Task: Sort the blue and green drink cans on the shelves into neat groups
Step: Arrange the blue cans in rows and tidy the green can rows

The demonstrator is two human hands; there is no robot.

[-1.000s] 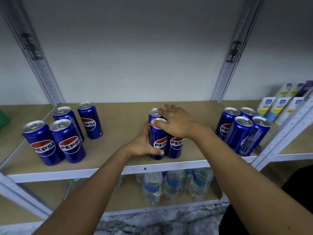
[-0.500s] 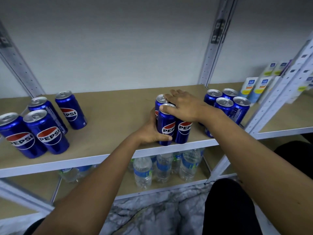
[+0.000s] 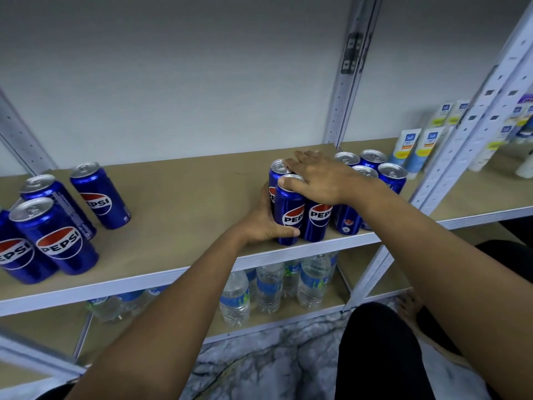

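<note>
A tight cluster of blue Pepsi cans (image 3: 290, 210) stands near the front edge of the tan shelf (image 3: 184, 203). My left hand (image 3: 264, 222) wraps the cluster's left side at its base. My right hand (image 3: 320, 180) lies flat over the can tops. Directly right of it, touching or nearly so, stands another group of blue cans (image 3: 390, 174), partly hidden by my right forearm. A third group of blue cans (image 3: 54, 226) stands at the shelf's left end. No green cans are in view.
Metal uprights (image 3: 344, 90) frame the shelf bay. White tubes and boxes (image 3: 415, 147) stand on the adjoining shelf at the right. Water bottles (image 3: 271, 287) fill the shelf below. Marble floor and my dark-clad knee (image 3: 377, 350) are beneath.
Both hands have slid the middle cluster of cans rightward along the shelf until it is beside the right group. The view has shifted right as well.
</note>
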